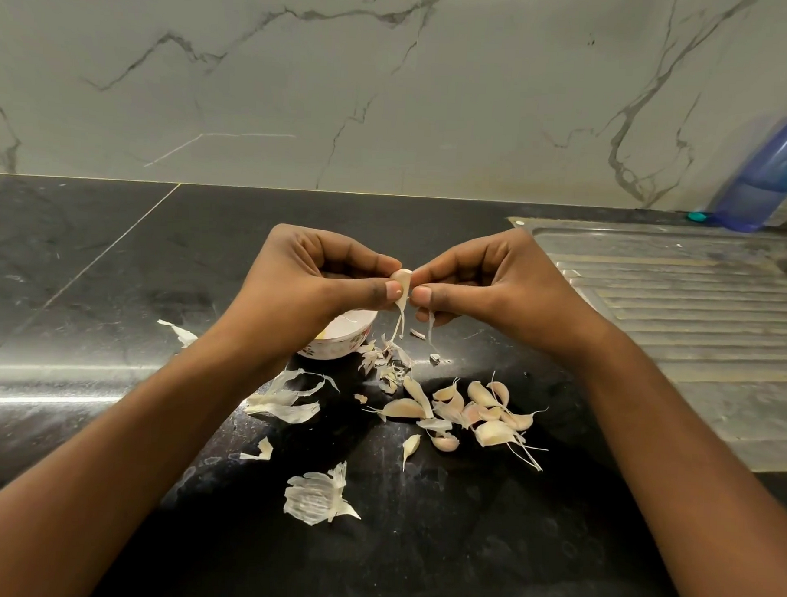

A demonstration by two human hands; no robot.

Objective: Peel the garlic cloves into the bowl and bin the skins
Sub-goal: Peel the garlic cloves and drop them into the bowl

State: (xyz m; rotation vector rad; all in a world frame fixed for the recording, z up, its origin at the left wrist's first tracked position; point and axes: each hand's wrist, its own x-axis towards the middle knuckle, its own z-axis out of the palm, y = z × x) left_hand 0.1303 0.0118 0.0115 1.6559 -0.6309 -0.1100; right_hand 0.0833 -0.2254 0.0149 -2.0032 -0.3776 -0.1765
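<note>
The left hand (320, 272) pinches a garlic clove (401, 283) above the black table (110, 331). The bowl (335, 341) sits partly hidden under its wrist, with loose skins (317, 498) at 6 o'clock from it. The right hand (487, 280) pinches the clove's other side. Unpeeled cloves (477, 410) lie at 4 o'clock from the bowl.

On the black stone tabletop (112, 286), a small floral ceramic bowl (335, 346) sits centrally; a heap of pale unpeeled garlic cloves (477, 410) lies at its four o'clock, papery white skins (317, 498) at six, a ribbed steel drainboard (679, 311) at three.
</note>
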